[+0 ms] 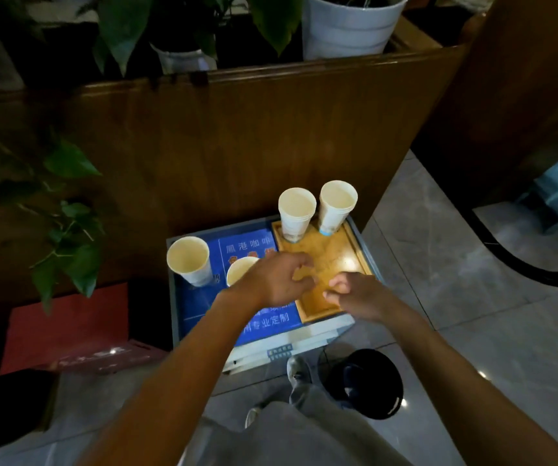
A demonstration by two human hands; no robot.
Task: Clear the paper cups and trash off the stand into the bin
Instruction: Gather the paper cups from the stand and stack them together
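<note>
My left hand (279,280) hovers half-curled, empty, over the tray (348,260); right hand (355,292) pinched shut, contents unclear. Cups (297,210) upright, bin (370,381) below for drops.

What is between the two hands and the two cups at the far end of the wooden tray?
In the head view, only bare tray surface lies between the left hand, the right hand and the two far cups.

White plant pot (348,28) on wooden divider (237,136).
</note>
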